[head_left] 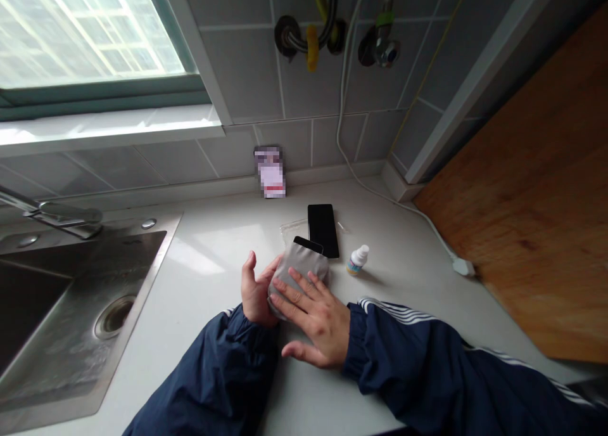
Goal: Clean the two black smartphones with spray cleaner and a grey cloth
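A dark, flat phone-like thing (308, 244) shows only its top edge above a soft grey cloth (301, 259) that covers the rest of it. Whether the cloth is a pouch or a loose wipe I cannot tell. From below and the left, my left hand (259, 293) holds the bundle, thumb raised and its other fingers mostly hidden behind. My right hand (316, 319) lies flat over the front of the cloth, fingers stretched out and thumb apart. Just beyond the bundle lies a black phone (322, 227), partly over a clear plastic sleeve (291, 229).
A small white bottle (357, 260) stands right of the black phone. Another phone with a blurred screen (270, 173) leans against the tiled wall. At the left is a steel sink (156, 258) with a faucet (66, 217). A white cable (375, 192) runs to a plug (463, 267) near the wooden panel (532, 189).
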The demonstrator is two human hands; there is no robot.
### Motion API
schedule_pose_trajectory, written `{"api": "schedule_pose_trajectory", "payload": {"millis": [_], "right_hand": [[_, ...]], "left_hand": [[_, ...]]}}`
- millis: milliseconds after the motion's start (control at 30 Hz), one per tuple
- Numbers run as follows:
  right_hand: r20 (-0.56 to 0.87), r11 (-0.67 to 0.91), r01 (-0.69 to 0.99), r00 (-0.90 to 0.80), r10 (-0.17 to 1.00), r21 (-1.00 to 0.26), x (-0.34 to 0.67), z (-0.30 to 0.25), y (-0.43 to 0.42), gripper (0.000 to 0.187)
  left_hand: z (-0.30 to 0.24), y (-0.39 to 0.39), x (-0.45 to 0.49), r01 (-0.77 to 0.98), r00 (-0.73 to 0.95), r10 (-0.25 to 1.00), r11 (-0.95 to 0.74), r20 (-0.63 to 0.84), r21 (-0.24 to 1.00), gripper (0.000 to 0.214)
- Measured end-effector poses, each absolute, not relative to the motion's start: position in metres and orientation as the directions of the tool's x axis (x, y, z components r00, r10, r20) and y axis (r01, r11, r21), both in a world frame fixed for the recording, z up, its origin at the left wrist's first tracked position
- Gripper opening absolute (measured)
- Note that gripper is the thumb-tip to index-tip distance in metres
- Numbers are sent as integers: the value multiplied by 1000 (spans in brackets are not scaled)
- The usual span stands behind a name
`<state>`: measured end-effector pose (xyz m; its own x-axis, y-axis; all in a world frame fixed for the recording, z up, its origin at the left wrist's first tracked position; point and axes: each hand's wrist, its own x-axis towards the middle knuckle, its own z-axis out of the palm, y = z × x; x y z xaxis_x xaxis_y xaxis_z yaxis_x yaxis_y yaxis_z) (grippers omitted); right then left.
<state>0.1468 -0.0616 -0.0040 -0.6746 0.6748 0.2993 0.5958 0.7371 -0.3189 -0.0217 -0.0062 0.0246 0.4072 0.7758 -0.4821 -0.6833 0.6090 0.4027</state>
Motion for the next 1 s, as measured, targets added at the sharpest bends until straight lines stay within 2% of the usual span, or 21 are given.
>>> {"api": "schedule_pose_trajectory", "payload": {"millis": [133, 300, 567, 833, 1000], "right_hand": [[259, 747, 556, -710, 655, -365, 146, -1, -63, 83], [241, 738, 510, -725, 645, -441, 147, 5, -61, 82], [265, 760, 487, -737, 622, -429, 149, 5, -61, 80], [254, 764, 477, -749, 612, -434, 149, 2, -61, 82], [255, 773, 482, -753, 606, -413, 149, 0, -60, 78]], "left_hand": [[36, -7, -18, -684, 335, 752, 608, -567, 402, 85], [42, -9, -13, -700, 270, 797, 548, -540, 458, 89], [30, -9, -22, -746, 404, 817, 554, -411, 369, 82], [28, -8, -25, -731, 437, 810, 573, -392, 371, 84], [35, -8, -22, -736, 407, 801, 573, -440, 362, 85]]}}
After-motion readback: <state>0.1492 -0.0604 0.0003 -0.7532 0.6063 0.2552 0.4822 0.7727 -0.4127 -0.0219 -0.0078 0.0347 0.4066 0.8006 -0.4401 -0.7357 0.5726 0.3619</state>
